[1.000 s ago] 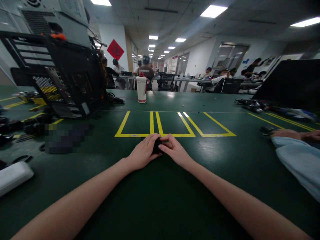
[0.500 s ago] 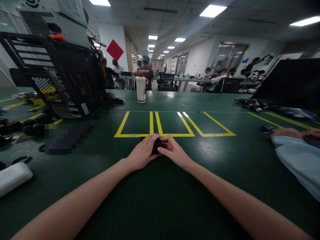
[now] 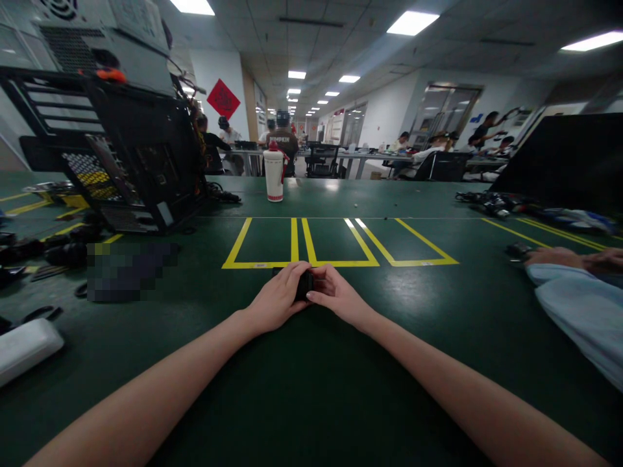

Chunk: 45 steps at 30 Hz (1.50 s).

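Note:
A small black boxy object [image 3: 304, 287] rests between my two hands on the dark green table [image 3: 311, 389], just below the yellow taped outlines. Most of it is covered by fingers, so its exact kind does not show. My left hand [image 3: 280, 295] lies over its left side and top, fingers curved round it. From the right, my right hand [image 3: 341, 295] grips the other side, with the thumb near its front edge and the fingers behind.
Yellow tape frames [image 3: 296, 263] mark the table ahead. A white cup with a red lid [image 3: 274, 174] stands farther back. At left are an open computer case [image 3: 141, 155], black gear and a white case [image 3: 29, 350]. Another person's sleeve [image 3: 574, 311] reaches in from the right.
Both hands stay on the black object with hardly any movement. The view shifts very slightly.

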Tool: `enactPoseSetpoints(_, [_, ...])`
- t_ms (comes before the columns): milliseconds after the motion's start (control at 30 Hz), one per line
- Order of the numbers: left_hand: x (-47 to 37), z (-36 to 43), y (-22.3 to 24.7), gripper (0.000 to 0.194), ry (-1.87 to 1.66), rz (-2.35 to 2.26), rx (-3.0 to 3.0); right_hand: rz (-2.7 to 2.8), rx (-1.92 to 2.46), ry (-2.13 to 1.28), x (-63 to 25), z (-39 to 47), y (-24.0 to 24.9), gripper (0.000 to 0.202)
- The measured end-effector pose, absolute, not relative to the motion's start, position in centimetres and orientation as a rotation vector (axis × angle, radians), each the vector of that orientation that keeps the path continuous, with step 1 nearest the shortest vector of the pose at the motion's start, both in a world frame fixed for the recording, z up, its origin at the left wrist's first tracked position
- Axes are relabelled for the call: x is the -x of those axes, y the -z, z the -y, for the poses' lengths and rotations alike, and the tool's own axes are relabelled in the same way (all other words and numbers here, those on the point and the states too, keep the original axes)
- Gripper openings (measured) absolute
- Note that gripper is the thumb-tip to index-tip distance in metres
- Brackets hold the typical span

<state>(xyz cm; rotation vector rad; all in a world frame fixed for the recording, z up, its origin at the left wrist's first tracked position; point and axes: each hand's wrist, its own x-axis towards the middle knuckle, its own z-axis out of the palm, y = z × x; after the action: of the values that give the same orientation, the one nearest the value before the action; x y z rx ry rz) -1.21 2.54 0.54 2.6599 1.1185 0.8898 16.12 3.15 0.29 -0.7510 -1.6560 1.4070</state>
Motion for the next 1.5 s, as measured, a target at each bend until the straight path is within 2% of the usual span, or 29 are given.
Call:
enactPoseSetpoints(200, [1.17, -2.33, -0.88, 0.062, -0.872, -1.130, -2.647, 1.649, 0.800, -1.342, -15.90, -3.02, -0.32, 0.019])
enactPoseSetpoints(433, [1.16, -2.21, -0.95, 0.061, -0.877, -1.133, -2.652, 1.637, 0.940, -1.361, -16.07, -3.13, -0.49, 0.032])
enactPoseSetpoints(667, [1.23, -2.36, -0.68, 0.062, -0.869, -1.136, -2.658, 1.658, 0.809, -1.402, -16.12, -2.72, -0.89, 0.028])
enactPoseSetpoints(867, [1.11, -2.42, -0.73, 0.061, -0.899, -1.132, -2.670, 1.658, 0.820, -1.307, -15.77, -2.73, -0.72, 0.016])
enactPoseSetpoints(1167, [1.05, -2.51, -0.68, 0.061, -0.886, -1.134, -2.674, 1.651, 0.906, -1.307, -15.85, -2.59, -0.90, 0.027])
enactPoseSetpoints(1500, [1.03, -2.36, -0.84, 0.061, -0.884, -1.128, -2.672, 1.677, 0.822, -1.314, -15.94, -2.49, -1.05, 0.021])
